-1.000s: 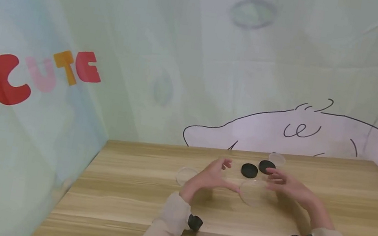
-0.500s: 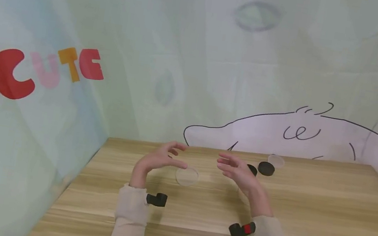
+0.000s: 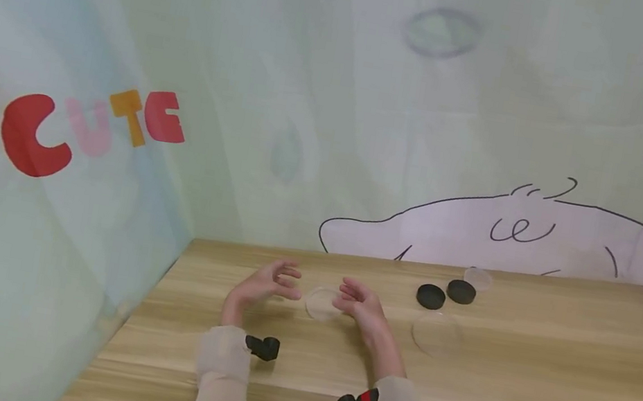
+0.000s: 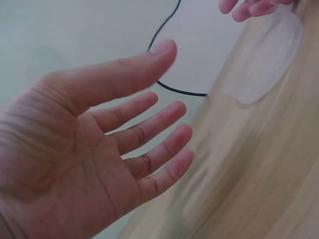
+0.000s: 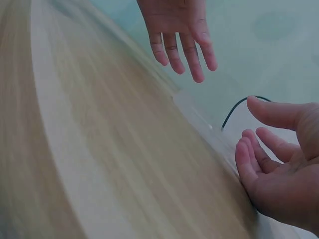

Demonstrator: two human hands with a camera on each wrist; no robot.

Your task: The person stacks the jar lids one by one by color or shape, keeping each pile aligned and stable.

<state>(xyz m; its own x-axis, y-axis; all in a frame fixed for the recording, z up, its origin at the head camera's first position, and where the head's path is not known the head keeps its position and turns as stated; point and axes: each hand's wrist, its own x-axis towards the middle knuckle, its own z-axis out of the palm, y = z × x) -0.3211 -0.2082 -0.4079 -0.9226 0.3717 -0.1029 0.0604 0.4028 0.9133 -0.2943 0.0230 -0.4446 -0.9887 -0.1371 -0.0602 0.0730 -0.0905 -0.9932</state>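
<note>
The left hand (image 3: 262, 285) is held loosely open, left of the clear disc (image 3: 320, 304); nothing is gripped by it. By the right hand (image 3: 365, 311), half curved at the disc's right edge, nothing is gripped; contact cannot be told. The disc is laid on the table (image 3: 291, 392). To its right are seen a larger disc (image 3: 435, 334), then farther, two black discs (image 3: 430, 296) and a far clear disc (image 3: 479, 279).
</note>
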